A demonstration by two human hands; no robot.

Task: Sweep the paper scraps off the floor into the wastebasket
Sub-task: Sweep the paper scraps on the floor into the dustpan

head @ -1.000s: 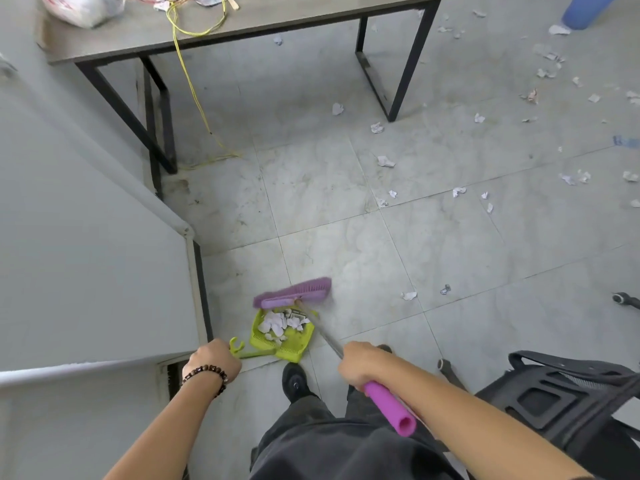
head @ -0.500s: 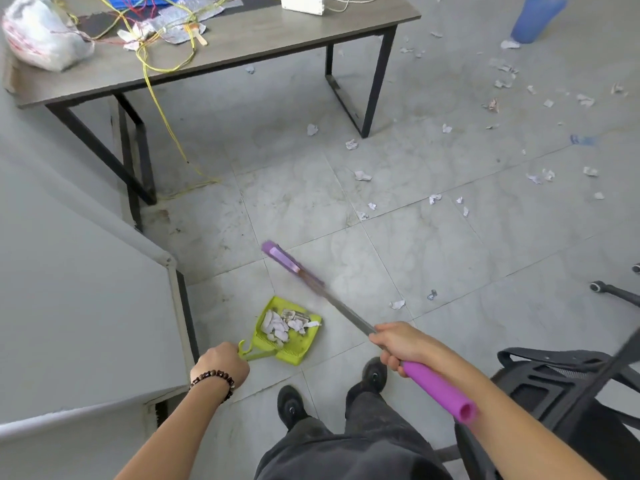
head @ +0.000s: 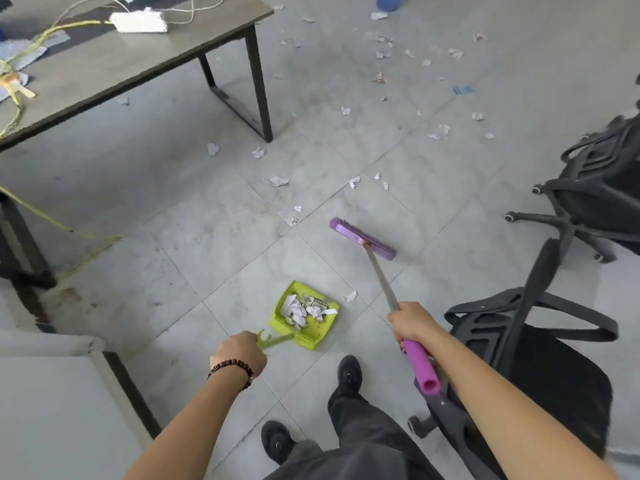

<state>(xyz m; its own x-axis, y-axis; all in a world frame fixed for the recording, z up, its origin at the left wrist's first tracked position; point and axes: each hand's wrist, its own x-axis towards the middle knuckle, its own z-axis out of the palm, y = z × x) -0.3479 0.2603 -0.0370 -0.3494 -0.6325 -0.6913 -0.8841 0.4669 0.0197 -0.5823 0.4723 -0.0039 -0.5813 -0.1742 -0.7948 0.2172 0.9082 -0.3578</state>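
**Broom head sits past the stray scrap, dustpan just to its left**

Nearest, the left hand [head: 239, 351] is curled round the handle of the lime-green dustpan [head: 311, 337]. The pan rests on the floor and already carries a heap of paper. The right hand [head: 410, 322] is wrapped round the broom [head: 379, 275] where the grey shaft meets the purple grip.

One paper scrap [head: 350, 296] lies just beside the pan's right far corner, between the pan and the shaft, and the right hand is the nearer to it. Farther out, the broom head [head: 362, 238] lies with its long axis running far-left to near-right. I cannot tell whether it touches the floor.

The likely next stroke pulls the head back near-left, carrying that scrap to the pan.

More loose scraps [head: 279, 181] are strewn beyond, toward the table leg [head: 258, 81]. A blue container [head: 389, 1], perhaps the wastebasket, stands at the far edge.
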